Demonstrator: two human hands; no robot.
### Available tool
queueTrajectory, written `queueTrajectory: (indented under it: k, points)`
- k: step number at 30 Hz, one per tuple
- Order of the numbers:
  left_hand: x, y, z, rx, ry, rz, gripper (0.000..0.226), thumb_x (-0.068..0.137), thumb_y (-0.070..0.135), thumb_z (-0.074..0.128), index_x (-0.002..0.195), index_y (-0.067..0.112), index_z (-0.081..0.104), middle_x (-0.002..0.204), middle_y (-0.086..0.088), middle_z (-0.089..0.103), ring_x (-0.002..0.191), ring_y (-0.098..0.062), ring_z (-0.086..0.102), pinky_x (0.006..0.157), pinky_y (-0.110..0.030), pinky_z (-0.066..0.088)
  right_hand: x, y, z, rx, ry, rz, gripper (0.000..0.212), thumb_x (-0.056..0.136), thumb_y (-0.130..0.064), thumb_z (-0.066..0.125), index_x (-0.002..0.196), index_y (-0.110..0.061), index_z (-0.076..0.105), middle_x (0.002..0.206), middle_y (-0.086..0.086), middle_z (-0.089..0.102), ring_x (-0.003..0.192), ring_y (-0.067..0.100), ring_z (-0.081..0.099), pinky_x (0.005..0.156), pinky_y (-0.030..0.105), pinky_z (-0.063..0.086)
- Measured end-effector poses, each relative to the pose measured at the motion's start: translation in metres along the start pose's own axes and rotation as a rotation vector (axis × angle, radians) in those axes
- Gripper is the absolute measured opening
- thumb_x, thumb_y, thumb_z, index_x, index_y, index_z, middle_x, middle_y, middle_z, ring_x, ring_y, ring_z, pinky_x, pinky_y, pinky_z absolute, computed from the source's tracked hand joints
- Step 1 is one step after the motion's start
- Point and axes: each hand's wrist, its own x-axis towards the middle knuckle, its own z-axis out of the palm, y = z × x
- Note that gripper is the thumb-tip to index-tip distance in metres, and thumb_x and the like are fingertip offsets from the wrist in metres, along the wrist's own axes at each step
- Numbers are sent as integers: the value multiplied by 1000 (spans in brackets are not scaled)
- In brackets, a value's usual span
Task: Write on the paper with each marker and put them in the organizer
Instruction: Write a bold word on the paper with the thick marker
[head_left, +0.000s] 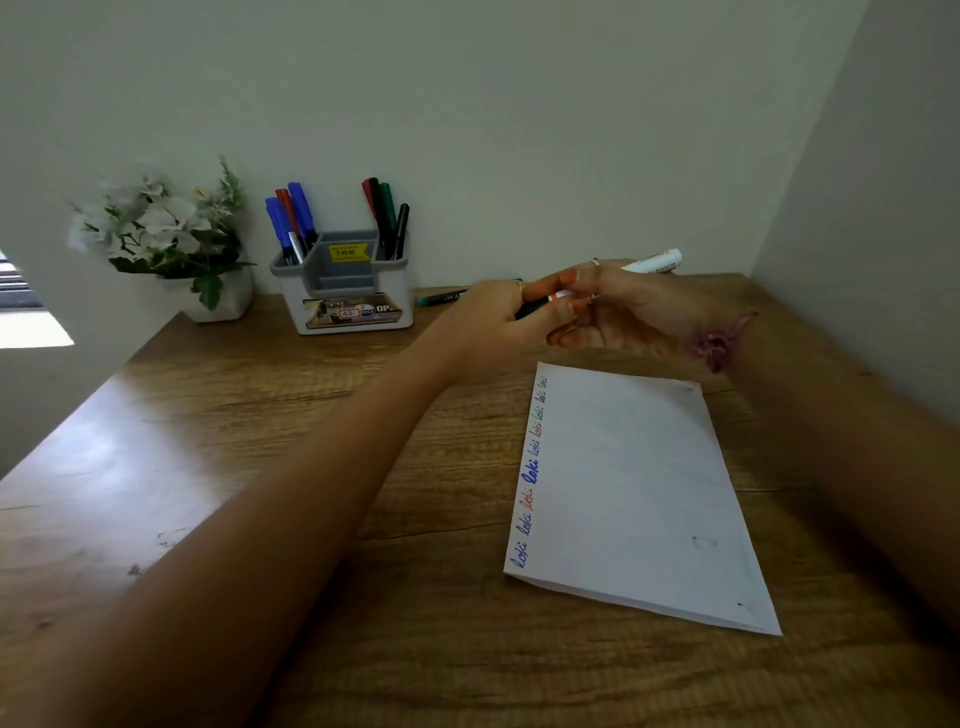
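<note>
Left hand, right hand both grip marker.

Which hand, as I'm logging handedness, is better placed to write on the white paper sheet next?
Probably the right hand: it holds the white-barrelled marker, nearest the white paper sheet; the left hand grips its dark end.

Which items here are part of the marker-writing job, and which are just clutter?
Job:
white marker, held by both the left hand and right hand
paper with writing along one edge
organizer holding markers
green pen on the desk beside the organizer

Not part of it:
flower pot
desk
</note>
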Motion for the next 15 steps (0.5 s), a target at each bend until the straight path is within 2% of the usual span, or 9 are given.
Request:
queueTrajectory:
  k: [1,3,4,6,8,10,12,13,15]
  points:
    - [-2,1,-1,-12,6,-19,51,93,45,48,70,0,58,47,4,36,43,-6,34,47,-24,27,-1,-2,2,-8,-7,2,31,98,-17,40,104,-8,70,109,12,66,95,21,65,81,25,56]
    - [-8,4,-2,-58,15,-39,56,92,45,48,74,-8,56,47,3,34,44,-9,32,47,-25,25,-5,-7,9,-27,-2,12,31,98,-16,40,107,-6,67,103,9,69,92,20,66,78,25,56]
    - [-13,6,-2,-76,20,-35,55,92,44,49,72,-7,56,46,5,33,43,-8,31,46,-23,24,-7,-8,12,-38,-1,19,31,99,-16,39,108,-5,67,100,8,69,91,20,66,79,25,57]
    - [-22,11,-3,-85,36,-23,47,92,42,49,61,8,56,40,9,32,38,-6,30,43,-17,23,-13,-9,19,-54,-25,24,31,99,-17,38,107,-7,67,101,8,69,95,22,63,86,28,55]
    - [-33,16,-2,-73,35,-25,46,93,44,47,57,17,55,39,9,34,38,-5,32,44,-18,26,-20,-8,27,-68,-52,21,32,99,-19,38,105,-10,68,97,7,68,92,21,63,86,29,55]
    - [-45,19,1,-15,-7,-41,52,91,54,41,73,9,60,51,3,45,47,-9,40,51,-28,35,-28,-3,36,-103,-24,9,29,99,-20,38,107,-12,64,87,5,67,81,17,63,75,26,55]
    - [-57,21,5,118,-62,-62,49,93,55,34,90,14,61,71,-2,59,63,-14,53,62,-31,44,-36,4,45,-140,30,14,27,98,-22,41,115,-12,59,86,8,64,77,17,63,70,25,54]
    - [-61,21,8,182,-79,-61,41,96,50,32,95,18,58,78,-1,60,69,-12,54,64,-25,43,-39,8,49,-158,54,16,27,97,-24,43,116,-12,59,88,11,64,78,17,64,70,25,54]
    - [-70,23,14,232,-58,-46,29,99,39,31,109,22,53,83,8,51,73,-3,48,63,-11,34,-47,15,60,-175,104,-14,26,96,-25,46,111,-12,62,88,12,63,76,16,65,70,25,55]
